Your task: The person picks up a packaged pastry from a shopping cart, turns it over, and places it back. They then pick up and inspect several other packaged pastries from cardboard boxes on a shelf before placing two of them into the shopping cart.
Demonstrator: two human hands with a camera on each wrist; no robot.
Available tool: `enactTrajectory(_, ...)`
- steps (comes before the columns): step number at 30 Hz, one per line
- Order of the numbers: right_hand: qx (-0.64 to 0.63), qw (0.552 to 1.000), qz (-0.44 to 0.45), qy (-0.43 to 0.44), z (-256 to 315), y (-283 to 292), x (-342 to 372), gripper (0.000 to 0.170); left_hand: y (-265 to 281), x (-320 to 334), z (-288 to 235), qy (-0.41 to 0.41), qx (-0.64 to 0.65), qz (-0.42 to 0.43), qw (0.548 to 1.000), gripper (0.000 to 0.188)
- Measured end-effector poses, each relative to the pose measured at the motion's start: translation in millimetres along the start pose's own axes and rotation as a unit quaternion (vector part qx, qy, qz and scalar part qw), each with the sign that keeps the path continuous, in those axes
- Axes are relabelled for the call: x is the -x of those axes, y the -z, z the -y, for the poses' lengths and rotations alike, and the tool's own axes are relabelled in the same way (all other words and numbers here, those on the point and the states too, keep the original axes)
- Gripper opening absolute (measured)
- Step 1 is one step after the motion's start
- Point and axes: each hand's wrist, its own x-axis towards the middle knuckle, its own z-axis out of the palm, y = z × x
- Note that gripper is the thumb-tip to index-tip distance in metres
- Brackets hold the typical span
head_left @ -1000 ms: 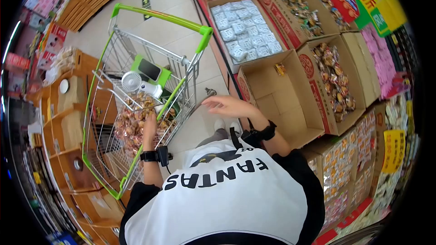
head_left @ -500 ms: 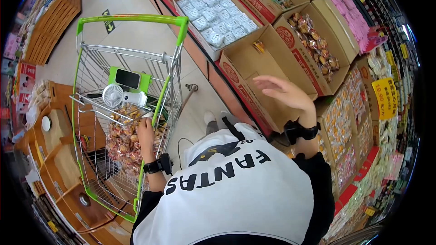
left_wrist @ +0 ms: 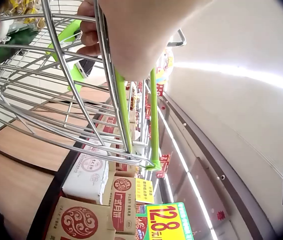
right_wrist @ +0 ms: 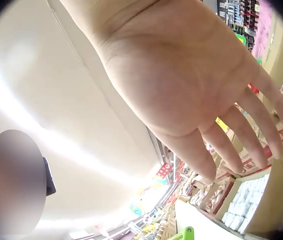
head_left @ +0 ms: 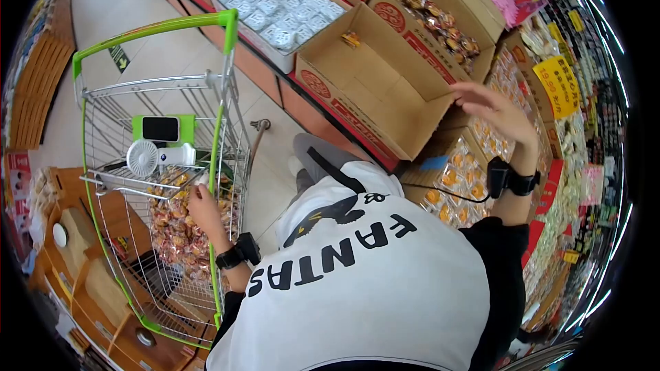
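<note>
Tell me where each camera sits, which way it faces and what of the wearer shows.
Head: worn on the head, facing forward and down at the shopping cart and cardboard boxes; left hand, right hand, shirt and legs show.
Left wrist: worn there, facing past the cart's side toward boxes and ceiling; part of the left hand shows.
Right wrist: worn there, facing up past the right hand; a blurred head shows too.
Shared: head and right wrist both see the white packets.

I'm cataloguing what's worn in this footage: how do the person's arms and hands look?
The left hand and right hand are gloveless. Black sleeves leave the forearms uncovered. A black strap with a boxy black camera circles each wrist; a thin dark cable leads off the right one.
</note>
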Motion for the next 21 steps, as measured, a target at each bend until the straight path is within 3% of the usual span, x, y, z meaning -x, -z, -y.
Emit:
enactTrajectory(3, -0.016, 0.999, -0.038, 0.016, 1, 26, 16, 0.033, 2, 0, -2, 0.017, -0.015, 0.014, 1.000, 0.033)
enactTrajectory(9, 0.118, 0.988, -0.100, 0.011, 22, 67, 38, 0.034, -11, -5, 21, -0.011, 0.016, 0.016, 1.000, 0.037)
enactTrajectory(11, 0.143, 0.983, -0.112, 0.010, 22, 79, 42, 0.036, -2, -3, 8, 0.043, 0.027, 0.059, 0.997, 0.037)
enactTrajectory(15, 0.217, 0.968, -0.120, 0.030, 17, 106, 44, 0.039, -5, -7, 18, 0.029, 0.063, 0.087, 0.994, 0.037)
enactTrajectory(17, 0.210, 0.968, -0.137, 0.019, 16, 115, 43, 0.039, -4, -5, 13, 0.013, 0.055, 0.081, 0.995, 0.038)
enactTrajectory(19, 0.223, 0.961, -0.149, 0.062, 6, 129, 37, 0.040, -9, -6, 21, -0.046, 0.063, 0.034, 0.996, 0.036)
enactTrajectory(21, 0.209, 0.961, -0.176, 0.051, -2, 132, 28, 0.040, -4, -5, 15, -0.040, 0.061, 0.045, 0.996, 0.034)
